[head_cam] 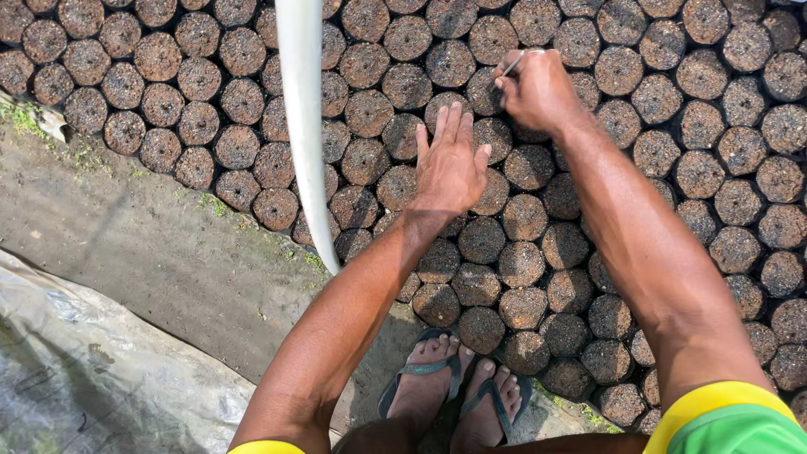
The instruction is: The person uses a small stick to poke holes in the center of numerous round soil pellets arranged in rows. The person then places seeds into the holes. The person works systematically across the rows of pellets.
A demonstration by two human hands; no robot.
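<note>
My left hand point(451, 164) lies flat and released, fingers spread, palm down on the soil tops of the bags point(521, 217) packed tight in rows across the ground. My right hand point(538, 88) is clenched in a pinch grip on a thin stick point(510, 65), which pokes out from the fist over a bag just ahead of the left fingertips. I cannot tell whether its tip has entered the soil; the knuckles hide it.

Risks as I judge them:

- The stick is slim and held close to its end. Pushed at a slant, it could snap or skid off the crusted soil toward my left fingers, which sit just beside it.
- My weight leans forward over the bags. Pressing harder with the left palm could crush the soil or tip a bag against its neighbours.
- My feet point(454, 382) in flip-flops stand touching the front row, toes against the nearest bags. A small shuffle could knock one over.
- The white pipe point(304, 126) hangs between me and the left part of the rows, so it blocks some of my view there and an elbow swung wide could strike it.
- The plastic sheet point(92, 370) on the wet dirt to my left looks slippery underfoot.
</note>
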